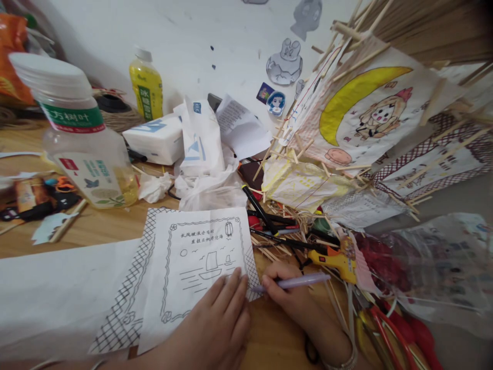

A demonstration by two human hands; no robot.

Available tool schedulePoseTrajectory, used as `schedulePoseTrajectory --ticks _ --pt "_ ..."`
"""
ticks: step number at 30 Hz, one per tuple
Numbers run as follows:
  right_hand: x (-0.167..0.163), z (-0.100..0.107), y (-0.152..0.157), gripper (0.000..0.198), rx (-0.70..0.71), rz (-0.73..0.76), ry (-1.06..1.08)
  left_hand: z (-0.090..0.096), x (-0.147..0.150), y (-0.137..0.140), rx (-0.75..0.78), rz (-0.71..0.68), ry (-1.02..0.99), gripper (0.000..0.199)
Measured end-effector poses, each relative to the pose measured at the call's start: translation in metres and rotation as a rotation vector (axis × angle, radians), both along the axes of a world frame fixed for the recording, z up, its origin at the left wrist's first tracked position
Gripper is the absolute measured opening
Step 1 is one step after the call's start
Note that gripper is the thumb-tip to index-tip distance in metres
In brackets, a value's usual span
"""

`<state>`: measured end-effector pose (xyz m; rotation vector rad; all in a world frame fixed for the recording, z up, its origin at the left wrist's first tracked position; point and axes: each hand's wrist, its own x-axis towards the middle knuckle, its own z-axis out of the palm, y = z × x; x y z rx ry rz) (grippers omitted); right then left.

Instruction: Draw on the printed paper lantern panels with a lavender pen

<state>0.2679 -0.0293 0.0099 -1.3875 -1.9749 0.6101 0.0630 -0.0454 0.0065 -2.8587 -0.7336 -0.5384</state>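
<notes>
The right hand pinches one lavender pen between thumb and fingers; the left hand lies flat, fingers extended, on one sailboat drawing. The pen's long axis runs sideways, tip left at the crosshatched border of the sheet underneath. The drawing's long axis points away from the person. Beyond stand two bottles: clear and yellow-labelled.

The left hand was laid flat, palm down, its fingers stretched out close together. The right hand was curled, its fingertips set in a pinch, and the 2 forearms were angled inward from below.
</notes>
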Motion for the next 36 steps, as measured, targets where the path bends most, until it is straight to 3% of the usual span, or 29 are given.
schedulePoseTrajectory --ticks 7,36 --pt "0.0009 0.003 0.0001 0.025 -0.043 0.038 -0.021 -0.003 0.0006 0.0026 0.002 -0.008 -0.028 0.035" --pt "0.0021 -0.0026 0.002 0.023 0.011 0.021 -0.019 -0.0087 0.0037 0.0049 0.005 -0.003 -0.015 0.036"
